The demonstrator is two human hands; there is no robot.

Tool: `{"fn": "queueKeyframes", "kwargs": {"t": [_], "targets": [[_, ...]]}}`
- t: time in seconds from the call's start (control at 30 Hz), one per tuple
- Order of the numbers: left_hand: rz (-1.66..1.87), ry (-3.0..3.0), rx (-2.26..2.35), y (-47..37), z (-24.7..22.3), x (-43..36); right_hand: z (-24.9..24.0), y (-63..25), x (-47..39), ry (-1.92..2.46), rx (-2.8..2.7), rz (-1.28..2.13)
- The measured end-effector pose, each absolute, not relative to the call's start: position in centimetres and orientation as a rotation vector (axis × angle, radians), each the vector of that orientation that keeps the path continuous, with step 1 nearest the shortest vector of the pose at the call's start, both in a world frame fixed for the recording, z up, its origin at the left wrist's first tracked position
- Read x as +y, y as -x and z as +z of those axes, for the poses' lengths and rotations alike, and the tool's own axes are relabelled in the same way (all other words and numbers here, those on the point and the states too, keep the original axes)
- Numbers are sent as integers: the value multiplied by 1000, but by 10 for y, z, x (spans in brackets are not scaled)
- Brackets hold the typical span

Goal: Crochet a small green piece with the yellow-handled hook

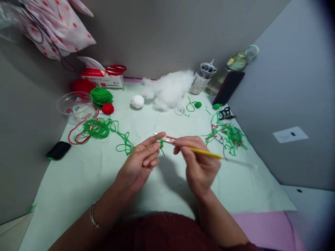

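My left hand (142,158) pinches a small piece of green crochet work (161,143) between thumb and fingers. A green strand runs over its index finger, and a short end hangs below. My right hand (196,162) grips a yellow-handled crochet hook (205,152) like a pen, its metal end pointing left and meeting the green work. The exact place of the hook's tip in the stitches is too small to make out. Just behind the fingertips is a slim orange and silver tool (171,137), partly hidden. Loose green yarn (125,143) trails from left of my left hand to a tangled heap (96,129).
White stuffing (170,90) lies at the back beside a white yarn ball (137,101). Green (101,96) and red balls (108,108), a plastic tub (74,104) and a tissue box (112,81) stand back left. Yarn scraps (231,136), a phone (228,88) and a pen can (200,82) are right.
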State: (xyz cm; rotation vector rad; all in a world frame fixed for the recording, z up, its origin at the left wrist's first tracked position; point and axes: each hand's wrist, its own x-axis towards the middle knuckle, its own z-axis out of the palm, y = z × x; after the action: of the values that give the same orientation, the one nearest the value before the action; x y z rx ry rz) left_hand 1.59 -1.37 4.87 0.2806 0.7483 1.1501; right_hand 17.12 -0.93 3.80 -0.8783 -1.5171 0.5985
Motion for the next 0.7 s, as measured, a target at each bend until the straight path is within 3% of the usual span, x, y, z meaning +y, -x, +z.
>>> {"fn": "queueKeyframes", "kwargs": {"t": [0.1,0.47,0.57,0.7], "targets": [[1189,-342,780,-16,50,-14,42,-171,-5,836,-1356,896],[1220,-639,935,-16,52,-18,38,-174,-4,778,-1249,1142],[1236,-684,959,-14,51,-18,40,-176,-6,803,-1360,981],[1246,-704,927,-15,47,-20,37,-177,-11,795,-1767,459]]}}
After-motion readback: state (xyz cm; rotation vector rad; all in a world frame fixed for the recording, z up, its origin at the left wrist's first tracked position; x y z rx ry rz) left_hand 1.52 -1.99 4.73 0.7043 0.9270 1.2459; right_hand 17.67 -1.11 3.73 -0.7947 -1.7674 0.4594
